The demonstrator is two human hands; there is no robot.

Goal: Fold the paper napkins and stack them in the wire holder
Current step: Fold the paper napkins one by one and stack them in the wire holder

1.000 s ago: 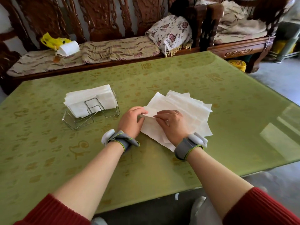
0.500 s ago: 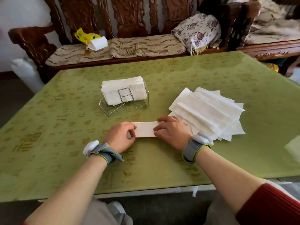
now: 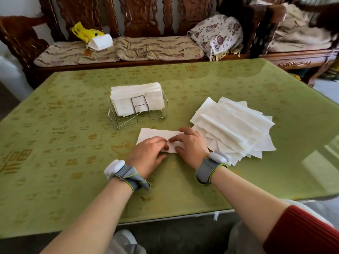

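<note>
A folded white napkin strip [image 3: 156,135] lies flat on the green table [image 3: 73,162] in front of me. My left hand [image 3: 147,155] lies over its near left part, fingers pressing down. My right hand [image 3: 189,145] presses its right end, and the fingertips of both hands nearly meet at the middle. Just behind stands the wire holder [image 3: 126,119], with a stack of folded napkins [image 3: 136,98] in it. A fanned pile of unfolded napkins [image 3: 236,125] sits to the right, touching my right wrist.
A carved wooden bench [image 3: 139,19] with cushions runs along the table's far side; a yellow bag and white tissue pack [image 3: 100,41] lie on it. The table's near edge is close to my body.
A napkin came off the pile and now lies as a strip in front of me. My hands have moved from its ends toward its middle.
</note>
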